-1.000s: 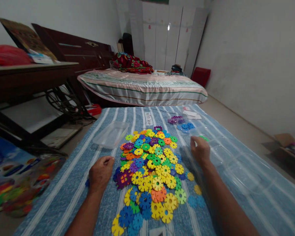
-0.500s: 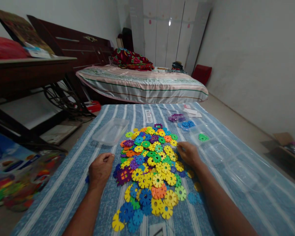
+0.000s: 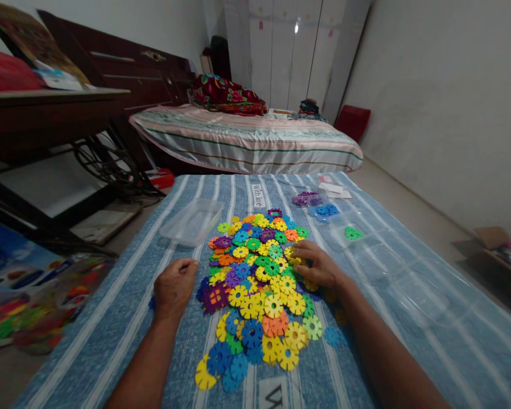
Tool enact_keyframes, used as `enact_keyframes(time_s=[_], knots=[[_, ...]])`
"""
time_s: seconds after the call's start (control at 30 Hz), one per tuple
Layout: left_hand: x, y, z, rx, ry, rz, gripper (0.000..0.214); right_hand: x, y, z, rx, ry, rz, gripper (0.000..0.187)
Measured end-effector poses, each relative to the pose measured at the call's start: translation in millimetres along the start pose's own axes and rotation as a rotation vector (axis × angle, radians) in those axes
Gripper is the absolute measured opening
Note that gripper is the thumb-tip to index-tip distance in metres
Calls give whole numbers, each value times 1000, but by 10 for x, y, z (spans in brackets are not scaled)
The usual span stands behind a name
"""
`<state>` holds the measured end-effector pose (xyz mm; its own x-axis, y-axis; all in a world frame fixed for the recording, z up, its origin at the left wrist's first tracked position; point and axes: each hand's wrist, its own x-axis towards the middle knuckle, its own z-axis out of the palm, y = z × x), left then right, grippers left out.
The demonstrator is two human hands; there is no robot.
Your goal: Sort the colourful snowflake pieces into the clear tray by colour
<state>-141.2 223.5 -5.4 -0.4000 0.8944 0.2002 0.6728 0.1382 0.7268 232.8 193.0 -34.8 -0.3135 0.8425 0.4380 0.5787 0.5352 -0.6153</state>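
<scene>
A broad heap of flower-shaped plastic snowflake discs (image 3: pixel 273 305) in yellow, blue, green, orange and purple covers the middle of the table. My right hand (image 3: pixel 317 264) lies over the heap's right edge, fingers apart, reaching onto yellow discs and hiding some of them. Left of the heap, my left hand (image 3: pixel 174 287) rests on the cloth with its fingers curled closed; what is inside, if anything, is hidden. A square purple piece (image 3: pixel 215 297) lies at the heap's left edge, close to that hand. Part of a dark blue piece (image 3: pixel 152 303) shows beside the left wrist.
A clear plastic tub (image 3: pixel 191 222) stands at the back left of the striped tablecloth (image 3: pixel 123 295). To the right, a clear divided tray (image 3: pixel 421 298) has purple pieces (image 3: pixel 307 199), blue pieces (image 3: pixel 327 210) and green pieces (image 3: pixel 353 233) in separate compartments. A bed (image 3: pixel 246 136) stands beyond the table.
My right hand has moved left onto the yellow discs, and its fingers have spread from a closed pinch. The left hand stays in place, still closed. The view has shifted slightly.
</scene>
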Motion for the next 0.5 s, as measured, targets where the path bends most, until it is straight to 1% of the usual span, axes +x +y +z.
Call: enact_keyframes(time_s=[0.13, 0.2, 0.33, 0.5], knots=[[-2, -10, 6, 9, -4, 5, 30, 13, -45, -1, 29, -140, -15, 34], [-3, -12, 8, 7, 6, 10, 28, 11, -55, 1, 24, -177, 0, 37], [-7, -8, 2, 4, 11, 25, 25, 6, -89, 10, 7, -184, 13, 39], [-7, -6, 1, -1, 22, 36, 23, 23, -155, -9, 29, -183, 24, 34]])
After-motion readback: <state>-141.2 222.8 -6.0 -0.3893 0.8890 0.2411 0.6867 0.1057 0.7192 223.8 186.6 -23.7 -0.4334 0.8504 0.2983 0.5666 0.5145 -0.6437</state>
